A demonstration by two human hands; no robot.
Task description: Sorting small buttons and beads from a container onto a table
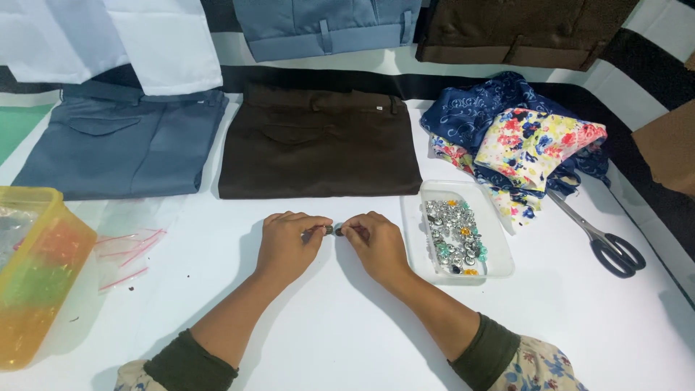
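Both hands meet at the middle of the white tabletop (347,326), knuckles up. Left hand (288,242) and right hand (376,245) each pinch, fingertips closed, one side of a small dark round piece (331,229) held between them just above the surface; too small to tell its make. Just right of the right hand sits a clear shallow tray (499,264) of silvery and coloured small bits. Folded brown trousers (318,141) lie directly beyond the hands, folded blue trousers (119,145) to their left. Floral cloth bundle (528,141) at right rear, scissors (604,242) near it, well apart from the hands. Yellow translucent tub (36,268) at the left edge, with small clear bags (130,246) beside it.
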